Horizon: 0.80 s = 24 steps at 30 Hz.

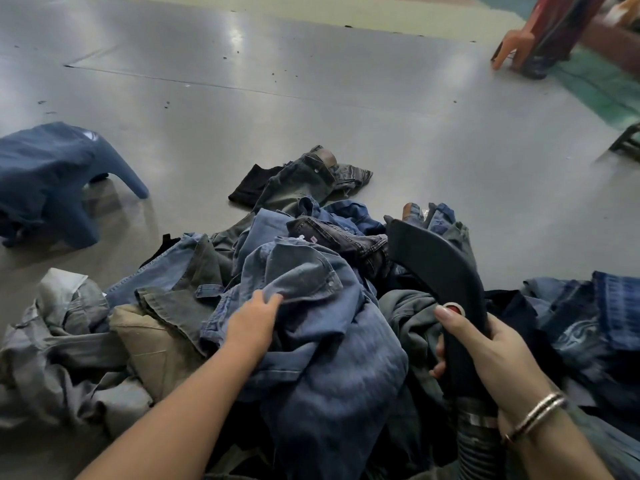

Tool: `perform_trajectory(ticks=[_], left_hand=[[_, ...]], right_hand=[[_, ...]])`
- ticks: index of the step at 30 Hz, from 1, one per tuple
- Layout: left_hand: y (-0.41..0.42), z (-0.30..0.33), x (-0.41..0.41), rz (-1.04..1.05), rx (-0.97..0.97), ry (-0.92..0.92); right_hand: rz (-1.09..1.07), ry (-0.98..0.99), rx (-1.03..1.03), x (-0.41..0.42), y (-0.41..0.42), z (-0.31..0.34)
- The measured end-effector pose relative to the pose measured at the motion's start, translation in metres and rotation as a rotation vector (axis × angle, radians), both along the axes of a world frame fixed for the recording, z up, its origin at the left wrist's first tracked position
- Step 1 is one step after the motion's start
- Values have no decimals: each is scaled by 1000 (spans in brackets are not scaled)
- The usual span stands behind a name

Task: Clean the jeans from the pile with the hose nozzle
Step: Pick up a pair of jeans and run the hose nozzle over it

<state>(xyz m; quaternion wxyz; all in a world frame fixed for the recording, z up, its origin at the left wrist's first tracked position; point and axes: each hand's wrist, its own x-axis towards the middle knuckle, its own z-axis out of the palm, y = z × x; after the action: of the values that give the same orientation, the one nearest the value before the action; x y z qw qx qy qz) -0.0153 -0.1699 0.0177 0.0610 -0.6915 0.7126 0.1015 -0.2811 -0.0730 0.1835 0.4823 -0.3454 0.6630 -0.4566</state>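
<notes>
A big pile of jeans (194, 306) in blue, grey, tan and black covers the floor in front of me. A blue pair (311, 341) lies on top at the middle. My left hand (252, 323) lies on its waistband with the fingers laid over a fold of denim. My right hand (491, 355) grips the black hose nozzle (440, 261), thumb by a red button. The nozzle's flat curved head points up and away over the pile. A ribbed hose (474, 445) runs down from the handle.
A blue plastic stool (52, 178) draped with denim stands on the left. A dark pair of jeans (304, 181) lies apart on the grey floor beyond the pile. An orange chair (512, 43) and a person's clothing sit far right, by a green mat.
</notes>
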Motion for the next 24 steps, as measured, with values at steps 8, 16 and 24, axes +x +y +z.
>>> perform_trajectory(ticks=[8,16,24], left_hand=[[-18,100,59,473,259,2151],[6,14,100,1082,-170,1006],[-7,6,43,352,-55,685]], right_hand=[[-13,-19,0,-8,3,2],[-2,5,8,-4,4,2],[35,11,29,6,-3,0]])
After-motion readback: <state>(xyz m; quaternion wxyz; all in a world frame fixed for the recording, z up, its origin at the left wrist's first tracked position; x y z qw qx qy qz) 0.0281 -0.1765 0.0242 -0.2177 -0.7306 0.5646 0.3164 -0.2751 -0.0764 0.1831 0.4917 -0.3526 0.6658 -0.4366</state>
